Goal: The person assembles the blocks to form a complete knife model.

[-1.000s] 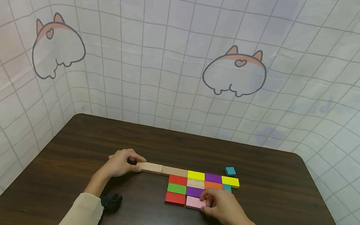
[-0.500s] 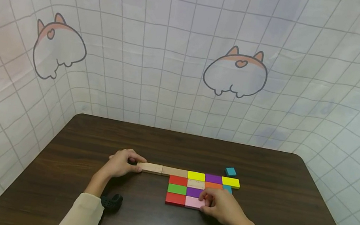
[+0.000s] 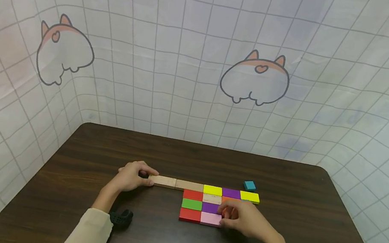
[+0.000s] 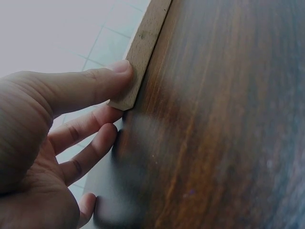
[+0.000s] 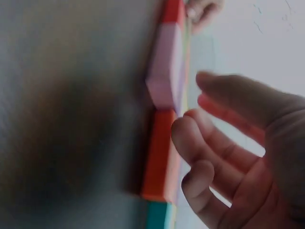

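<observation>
My left hand (image 3: 133,176) is at the left end of a plain wooden block (image 3: 162,181). In the left wrist view its thumb and a finger pinch that block's end (image 4: 143,52) flat on the table. My right hand (image 3: 249,220) hovers at the right side of a pink block (image 3: 210,219), fingers loosely bent and nothing between them. The right wrist view has the pink block (image 5: 163,71) apart from the fingertips, in line with an orange block (image 5: 159,157). Red (image 3: 190,215), green (image 3: 191,204) and purple (image 3: 210,208) blocks lie flush around the pink one.
The top row continues with another wooden block (image 3: 189,186), then yellow (image 3: 212,190), purple (image 3: 231,193) and yellow (image 3: 249,197) blocks. A loose teal block (image 3: 249,186) lies behind that row. The dark table (image 3: 157,241) meets a gridded cloth (image 3: 180,114).
The pink block has slid left against the red one, closing a thin gap. My right hand has then let go of it and shifted slightly right and up. My left hand stays put.
</observation>
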`<state>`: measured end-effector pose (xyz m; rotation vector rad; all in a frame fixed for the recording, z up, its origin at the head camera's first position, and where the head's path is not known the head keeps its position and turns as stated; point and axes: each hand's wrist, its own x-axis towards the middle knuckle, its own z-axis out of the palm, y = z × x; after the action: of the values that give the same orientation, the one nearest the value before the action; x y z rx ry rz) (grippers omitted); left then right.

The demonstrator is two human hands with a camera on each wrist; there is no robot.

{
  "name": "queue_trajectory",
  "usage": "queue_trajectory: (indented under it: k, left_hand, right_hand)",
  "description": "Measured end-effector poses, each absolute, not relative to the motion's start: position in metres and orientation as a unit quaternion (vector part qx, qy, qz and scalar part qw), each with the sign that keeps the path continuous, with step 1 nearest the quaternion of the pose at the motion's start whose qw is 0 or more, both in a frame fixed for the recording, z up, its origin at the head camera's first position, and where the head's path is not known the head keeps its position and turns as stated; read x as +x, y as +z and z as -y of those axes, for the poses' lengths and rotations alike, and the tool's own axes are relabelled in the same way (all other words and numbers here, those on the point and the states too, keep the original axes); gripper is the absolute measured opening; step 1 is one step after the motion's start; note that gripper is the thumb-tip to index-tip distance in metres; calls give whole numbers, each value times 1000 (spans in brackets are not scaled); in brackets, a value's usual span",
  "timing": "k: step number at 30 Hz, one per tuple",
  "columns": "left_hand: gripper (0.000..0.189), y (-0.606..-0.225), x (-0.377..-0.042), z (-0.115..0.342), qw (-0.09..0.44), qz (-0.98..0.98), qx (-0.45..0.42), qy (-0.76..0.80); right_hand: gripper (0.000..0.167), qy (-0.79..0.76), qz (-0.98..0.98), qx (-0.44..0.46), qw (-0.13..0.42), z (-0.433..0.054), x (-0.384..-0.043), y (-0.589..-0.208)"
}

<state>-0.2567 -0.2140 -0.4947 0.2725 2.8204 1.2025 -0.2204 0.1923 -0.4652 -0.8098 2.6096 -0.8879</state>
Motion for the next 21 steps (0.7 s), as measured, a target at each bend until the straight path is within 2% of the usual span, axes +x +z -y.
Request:
queue_trajectory:
  k: [6,10,21]
  left_hand:
    - [26,-493,-257,214,33,-915,87,391]
    - [26,-493,-257,213,35,-915,86,393]
    - [26,-495,-258,213,34,-916,89,390]
  right_hand:
    - [23,-325,-902,-270,86,-216,-244,-456]
    - [19,-338,-911,-231,54,-234,-266,-454]
    - [25,-363,-915,-167,56,-273,-311,-474]
